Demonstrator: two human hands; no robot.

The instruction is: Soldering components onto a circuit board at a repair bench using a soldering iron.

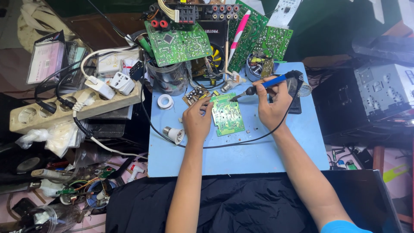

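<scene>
Fingers [207, 108] on cluttered blue mat [241, 159]

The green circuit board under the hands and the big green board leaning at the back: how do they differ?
The small board lies flat on the blue mat; the big board rests tilted on a clear jar. The left hand steadies the small board and the right hand brings a soldering iron to it; nothing touches the big board. Both are green.

Electronics repair workshop, stacked circuit boards [179, 43], soldering iron [269, 83], power strip [64, 110]
</scene>
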